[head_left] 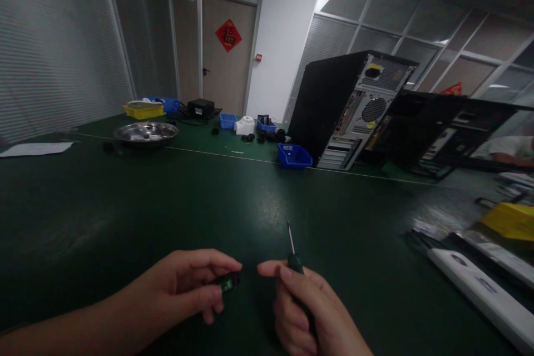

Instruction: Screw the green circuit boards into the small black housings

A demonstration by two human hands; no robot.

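Two bare hands worked low over a dark green, matte table (125,206). The left hand (187,286) pinched one small green circuit board (228,283) between thumb and forefinger, its dark end poking out toward the right, the other fingers curled loosely beneath. The board hung just above the table, near the bottom middle of the view. The right hand (304,311) was wrapped around one screwdriver (293,253), fingers pressed together on its dark green handle, forefinger stretched along the top; the thin metal shaft stood up and tilted slightly left, its tip clear of the board.

Farther back lay one round, shiny metal bowl (146,133) with small parts in it, and one flat sheet of white paper (35,148) at the left edge. I counted four blue plastic bins: one open-fronted bin (294,156) beside the computer cases, two small ones (227,120) near a ribbed white plastic housing (244,125), and one behind a yellow tray (143,111). Two black computer towers stood at the right; the nearer tower (346,108) showed its perforated grey metal back. A long white glossy device (479,289) lay at the lower right, with one yellow bag (509,219) behind it. One red diamond paper (228,35) hung on the brown door.
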